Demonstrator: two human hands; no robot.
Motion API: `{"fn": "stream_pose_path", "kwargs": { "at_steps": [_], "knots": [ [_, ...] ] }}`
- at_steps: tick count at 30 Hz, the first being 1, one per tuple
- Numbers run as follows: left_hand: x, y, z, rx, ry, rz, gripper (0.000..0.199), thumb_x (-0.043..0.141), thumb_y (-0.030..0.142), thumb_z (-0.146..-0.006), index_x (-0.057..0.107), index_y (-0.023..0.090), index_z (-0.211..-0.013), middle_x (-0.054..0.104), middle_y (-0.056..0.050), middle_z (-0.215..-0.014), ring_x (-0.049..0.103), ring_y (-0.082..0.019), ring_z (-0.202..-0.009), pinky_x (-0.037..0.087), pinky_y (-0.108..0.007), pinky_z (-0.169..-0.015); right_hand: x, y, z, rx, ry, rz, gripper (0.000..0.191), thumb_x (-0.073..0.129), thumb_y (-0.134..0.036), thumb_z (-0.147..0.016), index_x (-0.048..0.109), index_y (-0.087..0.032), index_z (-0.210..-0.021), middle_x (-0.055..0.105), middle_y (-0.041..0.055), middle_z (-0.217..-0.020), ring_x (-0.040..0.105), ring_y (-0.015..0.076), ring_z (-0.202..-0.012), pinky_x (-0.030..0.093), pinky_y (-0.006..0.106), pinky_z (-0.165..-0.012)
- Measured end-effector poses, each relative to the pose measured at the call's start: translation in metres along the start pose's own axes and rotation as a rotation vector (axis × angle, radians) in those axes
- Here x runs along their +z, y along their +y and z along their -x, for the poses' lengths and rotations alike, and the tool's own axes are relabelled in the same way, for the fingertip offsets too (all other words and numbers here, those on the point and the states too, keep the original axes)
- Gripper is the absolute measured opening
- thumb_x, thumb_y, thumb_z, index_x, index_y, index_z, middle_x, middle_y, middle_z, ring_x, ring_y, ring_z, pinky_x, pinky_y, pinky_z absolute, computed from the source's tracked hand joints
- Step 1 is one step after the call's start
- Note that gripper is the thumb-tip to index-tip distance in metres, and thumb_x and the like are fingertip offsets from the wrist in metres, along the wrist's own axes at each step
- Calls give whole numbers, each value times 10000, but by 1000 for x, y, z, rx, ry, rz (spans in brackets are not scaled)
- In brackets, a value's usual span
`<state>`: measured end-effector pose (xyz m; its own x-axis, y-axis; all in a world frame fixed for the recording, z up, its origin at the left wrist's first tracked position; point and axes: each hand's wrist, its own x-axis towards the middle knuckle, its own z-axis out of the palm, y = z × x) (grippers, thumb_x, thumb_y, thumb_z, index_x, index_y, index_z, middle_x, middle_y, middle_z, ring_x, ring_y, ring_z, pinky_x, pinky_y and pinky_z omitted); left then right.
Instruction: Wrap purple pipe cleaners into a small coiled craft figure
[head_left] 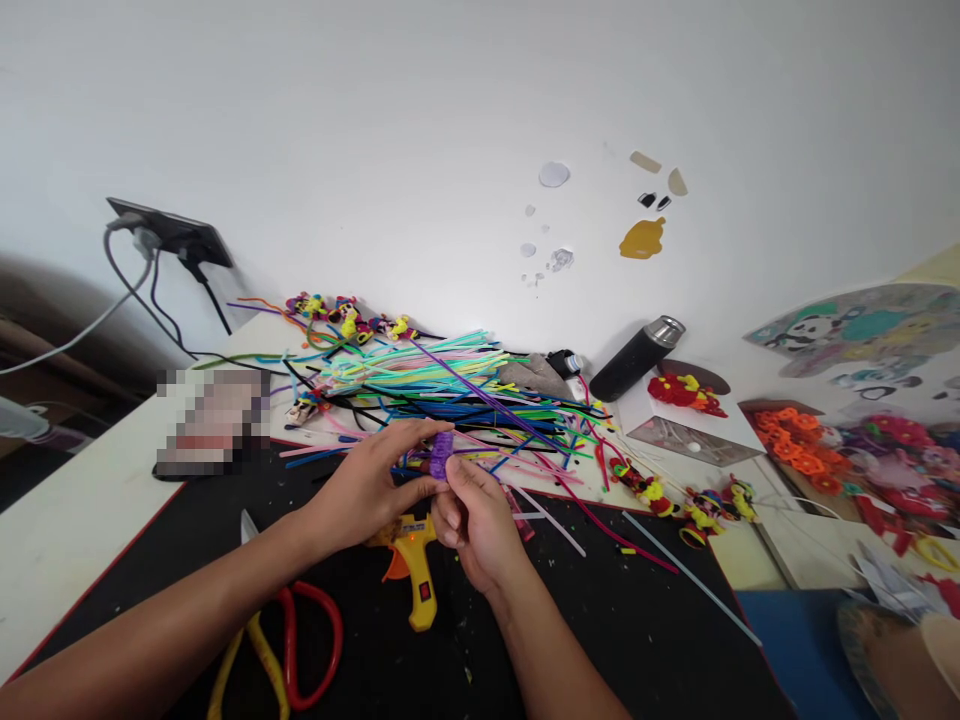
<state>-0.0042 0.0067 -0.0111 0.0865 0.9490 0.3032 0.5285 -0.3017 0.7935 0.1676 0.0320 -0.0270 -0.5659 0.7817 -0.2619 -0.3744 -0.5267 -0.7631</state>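
Note:
A small purple fuzzy piece [442, 456] is pinched between both hands above the black mat [585, 620]. My left hand [371, 480] grips it from the left, thumb below and fingers on top. From the right, my right hand [480, 520] closes on its lower side with thumb and curled fingers. Just beneath the hands lies a yellow glue gun [421, 580] with a small orange light, its front part hidden by them. Behind them is a pile of coloured pipe cleaners [420, 370].
Red-handled scissors [334, 640] and yellow-handled pliers [262, 660] lie near the left forearm. A black bottle [634, 362] leans at the back right. Small colourful figures [705, 508] rest on the right, a blurred-out phone [217, 425] on the left. Orange pieces [799, 450] fill a box.

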Motion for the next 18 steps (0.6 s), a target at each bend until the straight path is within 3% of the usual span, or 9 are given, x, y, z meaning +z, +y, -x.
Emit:
{"fn": "stream_pose_path", "kwargs": {
  "at_steps": [12,18],
  "knots": [
    [0,3,1,-28,8,38,474,774,452,-898,707,245,-1320,761,-124,-1325,708,-324,-1205,540,-441,-1068,-1,3,0,23,10,-30,557,806,-687,-806,560,-192,-737,458,-82,-466,325,56,-353,143,219,-375],
    [-1,6,2,-68,-16,59,456,787,413,-874,731,277,-1306,780,-106,-1296,713,-332,-1189,534,-449,-1071,1,0,1,31,9,-35,515,834,-645,-798,630,-172,-778,369,-111,-441,278,53,-355,146,224,-388]
  ]
}}
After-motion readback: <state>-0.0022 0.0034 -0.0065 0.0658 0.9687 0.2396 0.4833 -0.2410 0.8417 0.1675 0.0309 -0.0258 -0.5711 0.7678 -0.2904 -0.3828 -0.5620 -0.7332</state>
